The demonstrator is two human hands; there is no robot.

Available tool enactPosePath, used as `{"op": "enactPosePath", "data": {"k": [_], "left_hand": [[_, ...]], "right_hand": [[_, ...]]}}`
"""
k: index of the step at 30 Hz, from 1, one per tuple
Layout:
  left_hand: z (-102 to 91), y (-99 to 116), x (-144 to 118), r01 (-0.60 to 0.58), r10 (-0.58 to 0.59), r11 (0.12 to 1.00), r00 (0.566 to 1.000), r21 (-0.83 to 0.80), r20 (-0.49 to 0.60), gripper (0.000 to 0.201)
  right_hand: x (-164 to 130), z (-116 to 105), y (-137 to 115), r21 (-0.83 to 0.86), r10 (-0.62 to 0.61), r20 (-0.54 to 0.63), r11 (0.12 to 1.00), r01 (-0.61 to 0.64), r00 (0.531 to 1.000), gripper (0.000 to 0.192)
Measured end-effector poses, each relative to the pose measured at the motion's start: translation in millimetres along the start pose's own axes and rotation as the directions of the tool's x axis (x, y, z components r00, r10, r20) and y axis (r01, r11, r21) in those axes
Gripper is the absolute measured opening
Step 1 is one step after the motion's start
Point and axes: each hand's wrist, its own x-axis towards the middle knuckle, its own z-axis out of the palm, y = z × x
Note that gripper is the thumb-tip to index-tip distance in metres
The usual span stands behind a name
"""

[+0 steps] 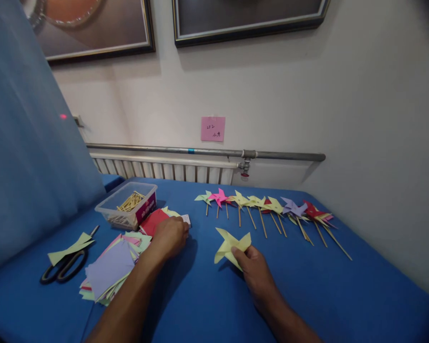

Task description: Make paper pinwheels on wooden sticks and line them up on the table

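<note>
A pale yellow paper pinwheel (223, 247) without a visible stick is pinched between the thumb and fingers of my right hand (252, 267), just above the blue tabletop. My left hand (169, 236) reaches to the red paper (153, 222), its fingers curled downward beside a small white card (186, 219). Whatever those fingertips grip is hidden from view. Close to my left forearm lies a stack of coloured paper sheets (110, 269), lilac on top. A clear plastic tub (127, 221) of short wooden sticks (131, 202) stands behind the red paper.
Several finished pinwheels on sticks lie in a row at the back right, among them a pink one (219, 197) and a lilac one (293, 208). Black-handled scissors (62, 270) rest at the left under a green paper strip (71, 248). A pipe (210, 152) runs along the wall.
</note>
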Motion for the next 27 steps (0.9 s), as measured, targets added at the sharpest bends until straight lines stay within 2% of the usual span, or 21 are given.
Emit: {"op": "enactPosePath", "data": {"k": [4,11,15,21,27], "left_hand": [[9.2,7,5,0.072,-0.082,0.99,0.994,0.123,0.076,0.037],[15.9,-8,12,0.133,-0.143,0.987,0.983,0.091,0.116,0.041],[19.2,-10,14,0.145,-0.152,0.987,0.982,0.073,0.109,0.036],[24.6,-10,16,0.146,-0.153,0.986,0.985,0.085,0.076,0.042],[19.6,-12,14,0.171,-0.172,0.982,0.985,0.075,0.007,0.039]], "right_hand": [[3,-1,4,-0.005,0.007,0.003,1.0,-0.007,1.0,0.051],[4,-2,7,-0.012,0.001,0.001,1.0,-0.001,1.0,0.051],[2,-1,4,0.012,0.003,0.015,1.0,-0.003,1.0,0.051],[0,1,2,-0.008,-0.012,0.02,1.0,0.012,1.0,0.048],[0,0,2,-0.001,0.001,0.035,1.0,-0.001,0.999,0.049]]}}
